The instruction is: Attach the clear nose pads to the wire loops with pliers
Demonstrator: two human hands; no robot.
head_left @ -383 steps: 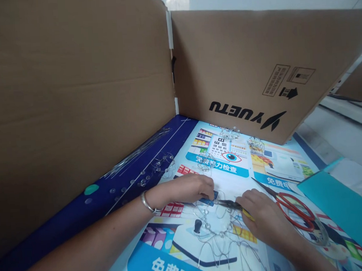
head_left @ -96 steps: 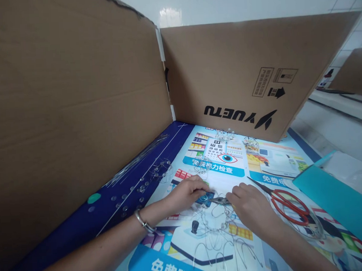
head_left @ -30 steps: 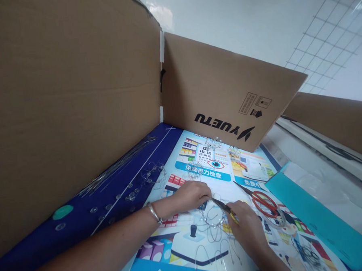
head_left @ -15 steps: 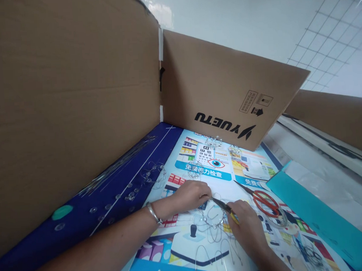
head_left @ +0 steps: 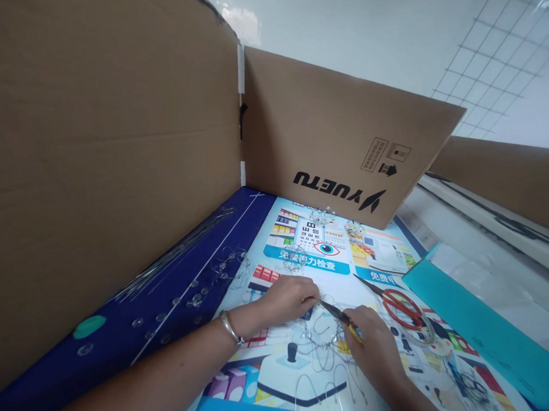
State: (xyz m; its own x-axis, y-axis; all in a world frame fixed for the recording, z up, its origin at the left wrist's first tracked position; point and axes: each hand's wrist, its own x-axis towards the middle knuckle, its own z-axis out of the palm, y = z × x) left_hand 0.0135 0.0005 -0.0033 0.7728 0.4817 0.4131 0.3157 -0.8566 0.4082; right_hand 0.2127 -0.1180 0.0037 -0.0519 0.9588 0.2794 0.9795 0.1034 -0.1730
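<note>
My right hand is closed round the yellow handles of dark long-nosed pliers. The tips of the pliers meet the pinched fingers of my left hand, which wears a silver bracelet at the wrist. Those fingers appear to hold a thin wire, though its end is hidden by them. Below the pliers lies a tangle of bent wire with clear beads. Several curved wire pieces spread out nearer to me. Red-handled scissors rest to the right of my right hand, beside a coil of wire.
Cardboard panels wall off the left and far sides. Straight wires and loose clear beads lie on the blue strip at left, near a green disc. More beaded wire clusters sit farther back. A teal box stands at right.
The whole view has shifted very slightly. Both hands and the pliers keep almost the same position, with the grip unchanged.
</note>
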